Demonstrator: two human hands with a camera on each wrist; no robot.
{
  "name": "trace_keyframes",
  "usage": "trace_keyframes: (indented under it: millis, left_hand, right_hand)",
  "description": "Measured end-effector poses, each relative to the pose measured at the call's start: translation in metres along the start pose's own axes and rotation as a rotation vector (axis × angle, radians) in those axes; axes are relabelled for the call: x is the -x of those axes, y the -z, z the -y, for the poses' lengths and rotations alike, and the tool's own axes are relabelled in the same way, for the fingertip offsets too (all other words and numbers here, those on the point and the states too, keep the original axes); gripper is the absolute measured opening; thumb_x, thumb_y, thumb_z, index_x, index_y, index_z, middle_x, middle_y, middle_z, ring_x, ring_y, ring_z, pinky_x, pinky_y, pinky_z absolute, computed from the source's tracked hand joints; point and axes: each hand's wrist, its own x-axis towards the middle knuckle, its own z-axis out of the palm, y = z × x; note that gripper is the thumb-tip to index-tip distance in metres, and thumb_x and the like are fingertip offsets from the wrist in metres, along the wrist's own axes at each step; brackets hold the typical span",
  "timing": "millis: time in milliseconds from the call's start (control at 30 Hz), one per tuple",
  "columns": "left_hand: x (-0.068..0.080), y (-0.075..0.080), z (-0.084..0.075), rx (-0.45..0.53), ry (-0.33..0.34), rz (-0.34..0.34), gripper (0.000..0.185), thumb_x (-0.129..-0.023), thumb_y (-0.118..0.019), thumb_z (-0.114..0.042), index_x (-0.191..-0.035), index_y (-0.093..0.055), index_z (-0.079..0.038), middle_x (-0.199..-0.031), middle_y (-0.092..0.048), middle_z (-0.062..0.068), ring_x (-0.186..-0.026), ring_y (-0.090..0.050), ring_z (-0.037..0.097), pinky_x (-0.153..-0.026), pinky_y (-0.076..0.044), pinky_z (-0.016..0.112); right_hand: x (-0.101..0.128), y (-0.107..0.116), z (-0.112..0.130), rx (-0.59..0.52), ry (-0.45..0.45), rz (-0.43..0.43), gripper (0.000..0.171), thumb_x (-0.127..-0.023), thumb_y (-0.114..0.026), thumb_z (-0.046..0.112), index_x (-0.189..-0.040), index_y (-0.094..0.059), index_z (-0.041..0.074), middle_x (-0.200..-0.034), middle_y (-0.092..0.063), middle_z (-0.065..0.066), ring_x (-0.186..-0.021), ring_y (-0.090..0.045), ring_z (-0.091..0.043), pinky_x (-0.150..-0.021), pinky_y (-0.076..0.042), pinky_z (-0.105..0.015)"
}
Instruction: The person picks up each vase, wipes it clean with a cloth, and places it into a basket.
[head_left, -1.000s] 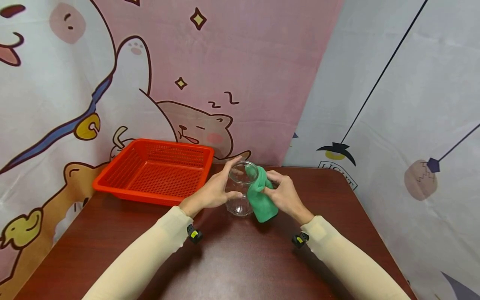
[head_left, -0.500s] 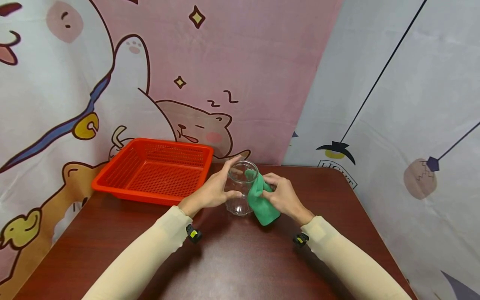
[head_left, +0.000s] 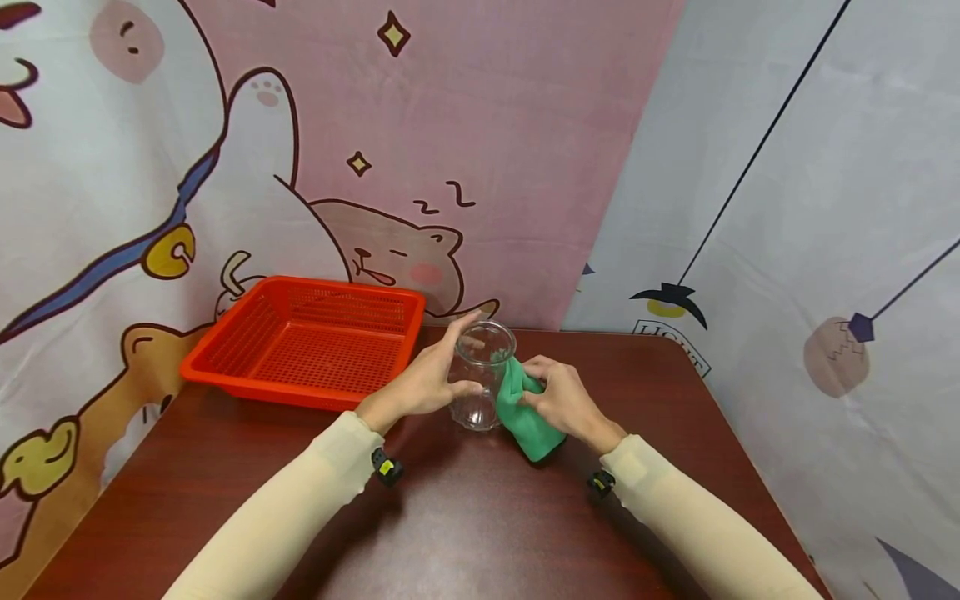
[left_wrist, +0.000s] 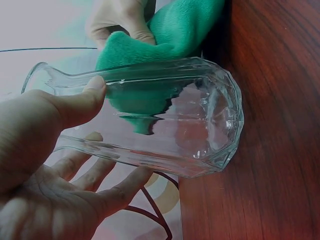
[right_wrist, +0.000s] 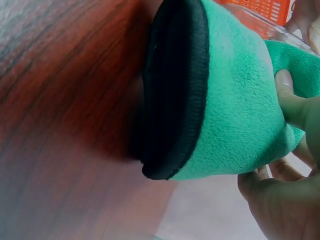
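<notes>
A clear glass jar (head_left: 474, 410) with a round rim and faceted base stands upright on the table. My left hand (head_left: 426, 377) grips it from the left, with the thumb on the near side and the fingers around the far side. On the jar's right, my right hand (head_left: 564, 400) pinches a folded green cloth (head_left: 531, 429) between thumb and fingers. The cloth (left_wrist: 175, 30) lies along the jar's outer wall in the left wrist view. Its dark edge hangs low toward the table in the right wrist view, where the thumb (right_wrist: 285, 82) presses into the green fabric.
An orange-red perforated plastic basket (head_left: 322, 392) sits at the back left of the dark reddish-brown table (head_left: 465, 533). Behind the table hangs a pink and white cartoon-printed curtain (head_left: 495, 125); a grey-white one (head_left: 780, 208) is on the right.
My right hand and the cloth have slid down along the jar's right side, away from the rim. The left hand and the jar have stayed in place.
</notes>
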Motion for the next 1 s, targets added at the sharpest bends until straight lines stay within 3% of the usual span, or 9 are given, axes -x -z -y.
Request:
trace_keyframes:
  millis: [467, 767, 1000]
  left_hand:
    - [0.002, -0.003, 0.003, -0.014, -0.001, -0.002, 0.118, -0.098, -0.094, -0.005, -0.185, -0.015, -0.019, -0.161, -0.070, 0.022, -0.153, -0.067, 0.044, -0.129, -0.053, 0.064]
    - [0.002, -0.003, 0.003, -0.012, -0.001, -0.014, 0.119, -0.098, -0.094, -0.005, -0.185, -0.015, -0.021, -0.161, -0.070, 0.021, -0.151, -0.068, 0.042, -0.129, -0.053, 0.063]
    - [0.002, -0.002, 0.003, -0.015, -0.008, -0.015, 0.119, -0.098, -0.095, -0.005, -0.185, -0.015, -0.020, -0.161, -0.070, 0.021, -0.152, -0.067, 0.042, -0.129, -0.053, 0.063]
  right_hand:
    - [0.006, -0.008, -0.010, 0.132, 0.024, 0.068, 0.034, -0.088, -0.098, -0.002, -0.119, -0.092, 0.011, -0.115, -0.085, -0.003, -0.104, -0.079, -0.017, -0.089, -0.065, -0.033]
    - [0.009, -0.009, -0.009, 0.187, 0.033, 0.096, 0.029, -0.090, -0.098, 0.002, -0.114, -0.092, 0.018, -0.111, -0.085, -0.001, -0.103, -0.079, -0.017, -0.091, -0.065, -0.036]
    - [0.011, -0.010, -0.009, 0.189, 0.026, 0.112, 0.029, -0.091, -0.095, -0.003, -0.110, -0.092, 0.019, -0.112, -0.085, -0.002, -0.106, -0.079, -0.018, -0.088, -0.063, -0.033]
